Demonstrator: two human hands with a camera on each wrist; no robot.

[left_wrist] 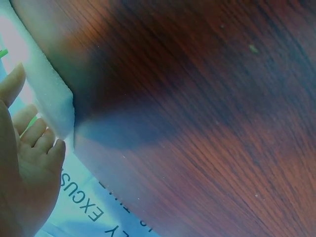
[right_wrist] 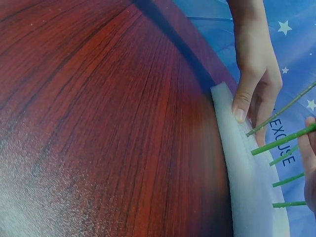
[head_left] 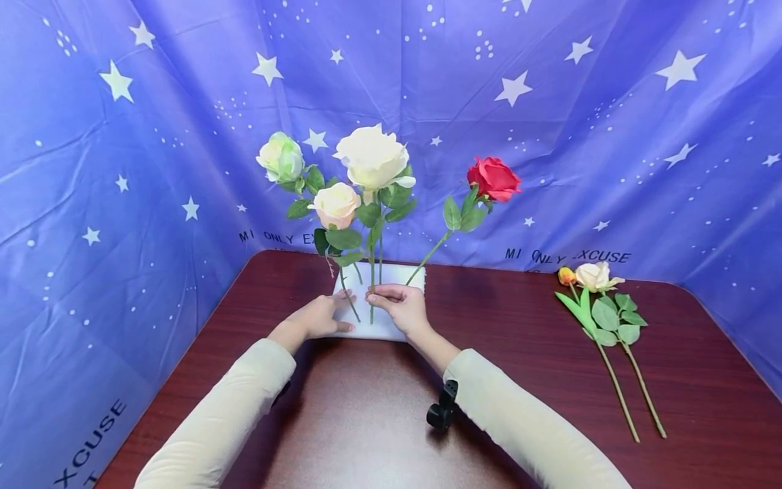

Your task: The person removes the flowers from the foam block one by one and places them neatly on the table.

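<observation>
A white foam block (head_left: 391, 326) lies on the table with several artificial flower stems standing in it. My right hand (head_left: 400, 309) pinches the green stem of the large white rose (head_left: 371, 159) low down, just above the foam. My left hand (head_left: 320, 316) rests on the block's left end, fingers spread; its thumb shows on the foam in the right wrist view. Nearby, a pale peach rose (head_left: 336, 206) and a green-white rose (head_left: 281, 159) lean left, and a red rose (head_left: 495, 179) leans right. Another stem stands behind the white rose's; its bloom is hard to make out.
On the right of the brown table (head_left: 519, 326) lie an orange tulip (head_left: 567, 276) and a cream rose (head_left: 595, 277), stems toward me. A blue star-patterned cloth (head_left: 427, 88) hangs behind and at the sides.
</observation>
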